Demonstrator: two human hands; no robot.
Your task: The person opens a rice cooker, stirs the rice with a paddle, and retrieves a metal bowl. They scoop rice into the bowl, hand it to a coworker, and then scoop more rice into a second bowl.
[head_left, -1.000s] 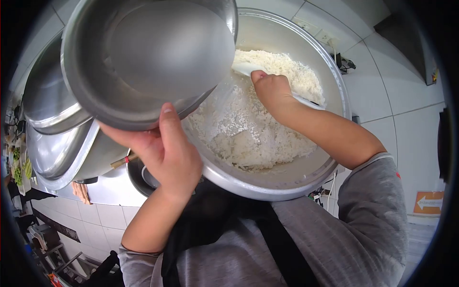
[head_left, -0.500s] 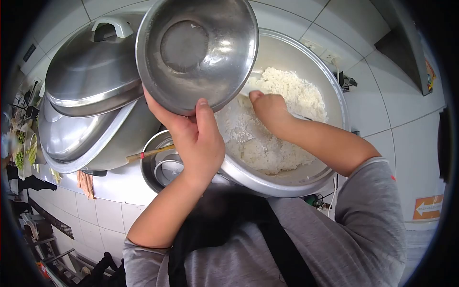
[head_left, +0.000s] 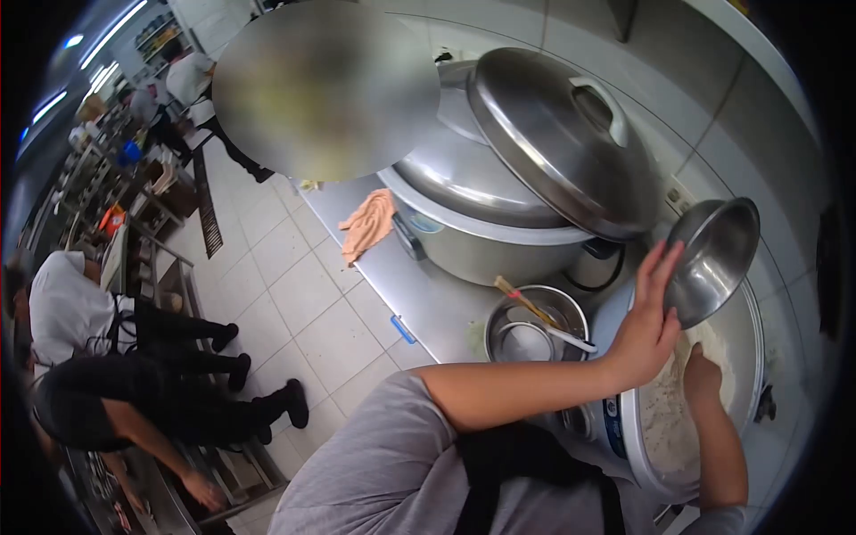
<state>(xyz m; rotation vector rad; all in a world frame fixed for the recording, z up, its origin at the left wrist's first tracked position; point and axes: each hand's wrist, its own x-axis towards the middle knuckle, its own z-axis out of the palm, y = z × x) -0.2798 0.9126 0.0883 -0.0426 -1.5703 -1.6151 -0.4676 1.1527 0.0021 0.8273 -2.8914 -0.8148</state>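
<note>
My left hand [head_left: 644, 334] grips a stainless steel bowl [head_left: 718, 267] by its near edge, tilted above a large pot. The bowl's inside looks bare where it shows. Below it, my right hand [head_left: 703, 379] is inside the pot, low over the white rice [head_left: 664, 423], its fingers curled. What those fingers hold, if anything, is hidden. The large pale metal pot [head_left: 631, 437] has a wide rim and stands at the right. Beside it is a smaller steel pot [head_left: 492, 339] with a wooden-handled tool [head_left: 526, 301] and a round metal piece in it.
A big rice cooker [head_left: 499, 254] stands behind, with a loose domed lid [head_left: 553, 134] leaning on top. A pink cloth [head_left: 367, 227] hangs at the counter edge. Co-workers [head_left: 80, 299] stand across the tiled floor to the left. A blurred patch covers the top middle.
The view has swung left, so the pot and both hands now appear farther right. My left hand still holds the bowl; my right hand stays in the pot.
</note>
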